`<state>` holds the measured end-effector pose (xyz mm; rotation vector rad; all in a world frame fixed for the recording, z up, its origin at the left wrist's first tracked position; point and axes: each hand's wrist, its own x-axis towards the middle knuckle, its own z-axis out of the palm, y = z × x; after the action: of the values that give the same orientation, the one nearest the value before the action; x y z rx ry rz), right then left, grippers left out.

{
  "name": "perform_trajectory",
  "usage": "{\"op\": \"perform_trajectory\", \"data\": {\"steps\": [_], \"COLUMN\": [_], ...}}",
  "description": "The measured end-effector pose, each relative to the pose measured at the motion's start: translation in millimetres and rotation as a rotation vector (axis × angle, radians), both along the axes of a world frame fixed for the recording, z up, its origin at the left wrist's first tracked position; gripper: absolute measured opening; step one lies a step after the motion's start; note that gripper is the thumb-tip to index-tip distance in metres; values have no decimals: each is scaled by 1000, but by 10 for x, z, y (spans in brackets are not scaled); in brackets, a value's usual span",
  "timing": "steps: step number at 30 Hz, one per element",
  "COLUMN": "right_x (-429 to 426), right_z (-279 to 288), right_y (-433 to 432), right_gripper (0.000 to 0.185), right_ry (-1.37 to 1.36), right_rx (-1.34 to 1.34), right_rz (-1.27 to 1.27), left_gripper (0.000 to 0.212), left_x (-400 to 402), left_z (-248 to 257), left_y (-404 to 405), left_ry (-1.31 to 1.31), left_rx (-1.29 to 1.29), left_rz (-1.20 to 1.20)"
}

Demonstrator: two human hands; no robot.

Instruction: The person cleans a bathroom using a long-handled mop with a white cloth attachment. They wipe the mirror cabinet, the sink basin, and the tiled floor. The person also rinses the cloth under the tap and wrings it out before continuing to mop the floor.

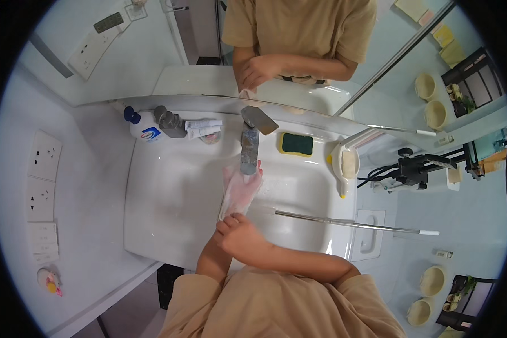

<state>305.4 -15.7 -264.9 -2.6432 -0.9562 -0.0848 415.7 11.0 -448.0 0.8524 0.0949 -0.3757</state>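
My left hand (242, 191) is in a thin, pinkish-white glove, under the spout of the metal faucet (249, 148) above the white sink (173, 203). Its fingers look spread, though the faucet partly hides them. At the left wrist, my right hand (241, 236) pinches the glove's cuff (224, 212) with bent fingers. Right of the faucet, a green and yellow sponge (296, 144) lies on the sink's back ledge. A white duck-shaped soap dish (341, 162) holds a pale bar of soap (348, 164) at the right corner.
A white pump bottle (145, 126), a grey bottle (171, 123) and white tubes (203, 128) stand or lie at the back left. A thin metal rod (342, 222) reaches over the sink from the right. The mirror (203, 80) spans the back; wall sockets (42, 175) are at left.
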Motion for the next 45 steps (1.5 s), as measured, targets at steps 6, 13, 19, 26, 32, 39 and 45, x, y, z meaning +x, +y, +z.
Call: {"op": "perform_trajectory", "data": {"steps": [6, 13, 19, 26, 32, 39, 45], "right_x": [918, 856, 342, 77, 128, 120, -8], "right_z": [296, -3, -361, -569, -654, -578, -254], "right_y": [-711, -942, -640, 71, 106, 105, 52], "right_gripper": [54, 64, 58, 44, 25, 24, 41], "right_ry": [-288, -156, -46, -13, -112, -103, 21], "right_rx": [7, -17, 434, 353, 433, 403, 607], "right_rz": [-395, -395, -208, -17, 143, 186, 41], "left_gripper": [72, 63, 53, 46, 45, 45, 49], "left_x": [-169, -158, -296, -293, -454, -352, -365], "left_z": [839, 756, 235, 562, 378, 467, 877], "left_y": [143, 157, 375, 350, 559, 519, 443], "left_ry": [491, 384, 236, 437, 433, 307, 245], "left_rx": [-1231, -872, -729, -671, -565, -796, -657], "left_rz": [-77, -101, -75, -386, -215, -273, -191]}}
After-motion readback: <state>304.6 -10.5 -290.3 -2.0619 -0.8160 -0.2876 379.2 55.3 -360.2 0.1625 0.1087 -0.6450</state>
